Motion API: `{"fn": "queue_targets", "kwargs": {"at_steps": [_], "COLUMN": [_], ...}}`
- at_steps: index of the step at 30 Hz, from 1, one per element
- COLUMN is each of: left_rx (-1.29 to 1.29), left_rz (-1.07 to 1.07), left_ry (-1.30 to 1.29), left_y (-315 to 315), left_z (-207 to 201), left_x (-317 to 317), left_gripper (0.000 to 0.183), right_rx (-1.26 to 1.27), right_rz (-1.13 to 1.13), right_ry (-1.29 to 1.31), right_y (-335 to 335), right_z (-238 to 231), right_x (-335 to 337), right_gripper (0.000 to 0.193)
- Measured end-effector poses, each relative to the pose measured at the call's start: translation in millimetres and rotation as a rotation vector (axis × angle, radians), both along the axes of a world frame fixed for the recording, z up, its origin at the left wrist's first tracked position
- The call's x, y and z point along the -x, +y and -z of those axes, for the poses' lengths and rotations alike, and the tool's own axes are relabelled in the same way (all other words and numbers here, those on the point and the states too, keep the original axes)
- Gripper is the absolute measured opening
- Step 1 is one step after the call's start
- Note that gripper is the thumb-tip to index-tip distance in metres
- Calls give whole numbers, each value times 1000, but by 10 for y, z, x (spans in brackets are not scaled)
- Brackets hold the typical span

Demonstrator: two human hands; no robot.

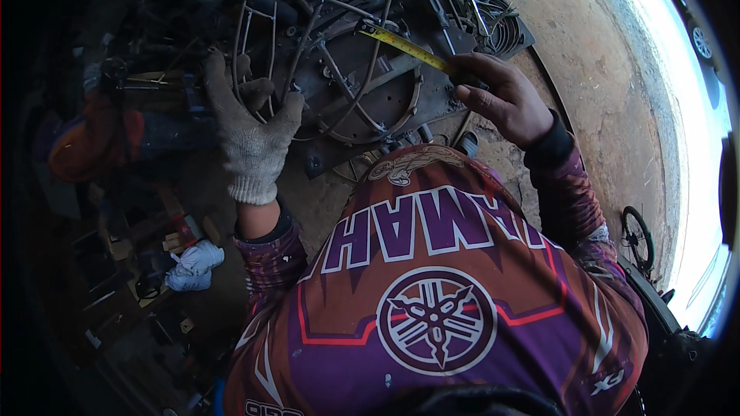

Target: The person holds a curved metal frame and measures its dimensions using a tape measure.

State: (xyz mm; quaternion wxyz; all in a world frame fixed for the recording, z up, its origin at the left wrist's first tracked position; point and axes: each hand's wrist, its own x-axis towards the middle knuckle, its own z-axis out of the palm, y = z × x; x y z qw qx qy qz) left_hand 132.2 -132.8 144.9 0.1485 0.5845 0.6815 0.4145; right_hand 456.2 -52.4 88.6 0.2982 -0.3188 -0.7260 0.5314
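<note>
One yellow tape measure [405, 46] stretches across one bent-wire frame [324, 54] on the far metal bench [432, 104]. The bare right hand [501, 96] pinches the tape; the left hand [250, 127] (gloved) grips the wire.

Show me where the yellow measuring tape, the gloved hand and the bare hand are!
yellow measuring tape [405, 46], head view, middle of the stretched blade.
left hand [250, 135], head view, back of the grey glove.
right hand [501, 96], head view, back of the bare hand.
</note>
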Motion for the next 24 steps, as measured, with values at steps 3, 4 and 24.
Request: {"fn": "queue_targets", "kwargs": {"at_steps": [3, 4, 24], "left_rx": [12, 30, -46], "left_rz": [-10, -15, 67], "left_ry": [60, 88, 78], "left_y": [21, 23, -52], "left_z": [-25, -40, -94], "left_x": [-16, -41, -122], "left_gripper": [103, 103, 108], "right_rx": [115, 115, -127], "right_rz": [-27, -24, 31], "right_ry": [-8, -8, 22], "right_y": [-22, -25, -50], "right_z": [-122, -150, -130], "right_x": [-42, -39, 71], "right_gripper": [53, 53, 51]}}
